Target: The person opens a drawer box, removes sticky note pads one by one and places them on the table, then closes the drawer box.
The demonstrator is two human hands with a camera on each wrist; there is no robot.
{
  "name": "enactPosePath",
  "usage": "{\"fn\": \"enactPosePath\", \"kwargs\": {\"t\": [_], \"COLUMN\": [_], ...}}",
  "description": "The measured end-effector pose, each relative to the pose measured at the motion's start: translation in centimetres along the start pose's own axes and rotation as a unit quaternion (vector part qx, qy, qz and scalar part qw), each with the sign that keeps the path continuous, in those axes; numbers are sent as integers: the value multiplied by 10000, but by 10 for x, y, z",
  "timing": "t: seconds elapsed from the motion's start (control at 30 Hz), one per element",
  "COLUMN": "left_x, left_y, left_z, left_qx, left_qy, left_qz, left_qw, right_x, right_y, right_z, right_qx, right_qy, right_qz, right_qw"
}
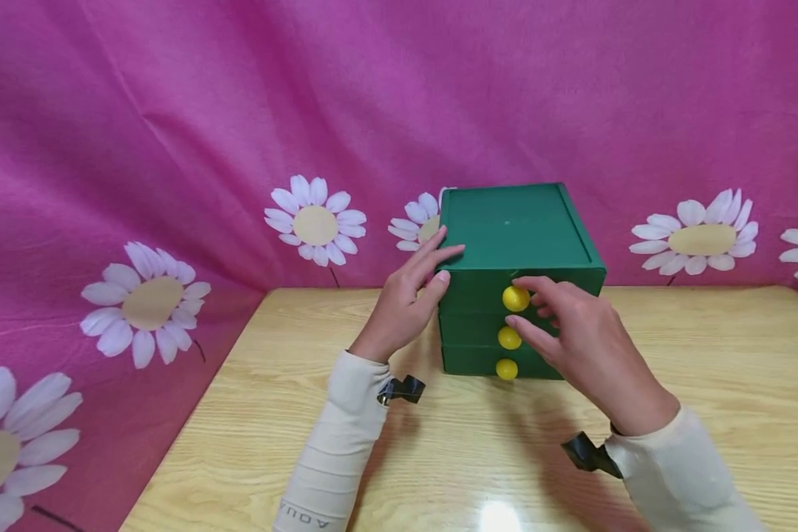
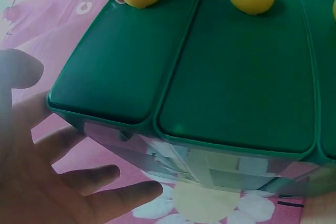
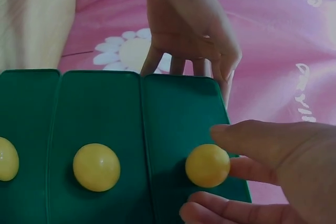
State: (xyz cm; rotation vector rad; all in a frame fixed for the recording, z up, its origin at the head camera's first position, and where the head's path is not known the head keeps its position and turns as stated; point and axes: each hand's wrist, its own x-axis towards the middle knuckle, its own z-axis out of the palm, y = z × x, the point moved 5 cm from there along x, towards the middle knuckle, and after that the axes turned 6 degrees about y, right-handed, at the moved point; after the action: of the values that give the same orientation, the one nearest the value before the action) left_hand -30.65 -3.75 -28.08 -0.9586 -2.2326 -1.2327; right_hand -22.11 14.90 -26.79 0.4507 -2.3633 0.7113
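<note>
A green box of three drawers (image 1: 505, 225) stands on the table, each drawer front carrying a round yellow knob. My left hand (image 1: 406, 299) rests at the box's upper left front corner, fingers spread along its side and top edge; the left wrist view shows these fingers (image 2: 113, 174) apart. In front of the top drawer, my right hand (image 1: 588, 340) has its thumb and fingers spaced around the top knob (image 3: 208, 166). A gap shows between the knob and some of those fingers. Below sit the middle knob (image 1: 509, 338) and bottom knob (image 1: 507, 369). All drawers look closed.
The box stands toward the back of a light wooden table (image 1: 259, 414). Behind and to the left hangs a pink cloth (image 1: 399, 96) with large white daisies. Both wrists wear pale sleeves with small black mounts (image 1: 588, 452).
</note>
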Motion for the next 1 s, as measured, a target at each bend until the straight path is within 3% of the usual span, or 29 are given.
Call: {"fn": "enactPosePath", "kwargs": {"t": [0.4, 0.53, 0.7, 1.0], "left_x": [0, 1, 1, 1], "left_y": [7, -3, -5, 4], "left_z": [0, 4, 5, 3], "left_qx": [-343, -216, -136, -167], "left_qy": [29, 82, 169, 260], "left_qz": [85, 121, 149, 246], "left_qw": [9994, 9997, 9997, 9992], "right_x": [1, 0, 1, 1], "right_y": [2, 3, 5, 8], "right_z": [2, 5, 7, 10], "right_qx": [167, 138, 117, 141], "right_qy": [103, 129, 263, 388], "right_qz": [-134, -194, -179, -172], "right_qw": [9997, 9996, 9994, 9990]}}
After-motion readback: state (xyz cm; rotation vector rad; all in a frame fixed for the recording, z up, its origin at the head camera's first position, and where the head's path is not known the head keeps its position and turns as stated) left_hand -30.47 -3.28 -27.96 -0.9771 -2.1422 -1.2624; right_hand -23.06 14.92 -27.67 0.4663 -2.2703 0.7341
